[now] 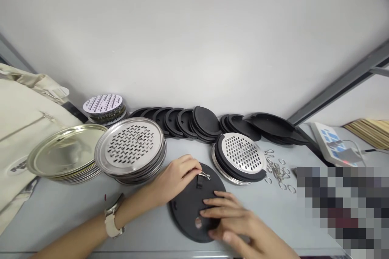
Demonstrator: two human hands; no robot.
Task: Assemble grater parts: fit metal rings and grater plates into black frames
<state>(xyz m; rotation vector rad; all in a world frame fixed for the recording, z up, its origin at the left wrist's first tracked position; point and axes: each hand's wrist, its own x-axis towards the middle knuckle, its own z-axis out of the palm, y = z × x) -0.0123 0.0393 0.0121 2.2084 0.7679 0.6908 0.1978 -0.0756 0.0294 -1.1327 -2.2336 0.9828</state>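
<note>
The left hand [178, 177] is curled, its thumb and fingers pinched closed on a small bent silver metal clip [205, 176]. The clip sits at the upper edge of a flat, round, matte black disc [187, 210], beside a short black strap [199, 181] on the disc's face. A white-strapped wristwatch [112, 219] circles that wrist. The right hand [235, 224] is open, slightly blurred, with its spread fingers [212, 206] lying across the disc's lower right part and holding nothing else. A small round hole [198, 223] in the disc shows just beside those fingers.

The disc lies on a pale grey tabletop [75, 218], between the hands and just below them. Just beyond the left hand stands a stack of round steel plates with rows of punched slots [130, 147]. Further left is a stack of plain, shallow, silvery metal pans [65, 149]. Beyond the right hand, a slotted steel plate sits in a black ring [241, 156], and a loose heap of thin metal rings [278, 172] lies to its right. Along the wall runs a leaning row of black discs and rings [206, 123], with a small stack of white perforated discs [103, 107] at its left end. A cream cloth [27, 129] lies at far left, and a white device with blue markings [330, 141] sits at far right.
</note>
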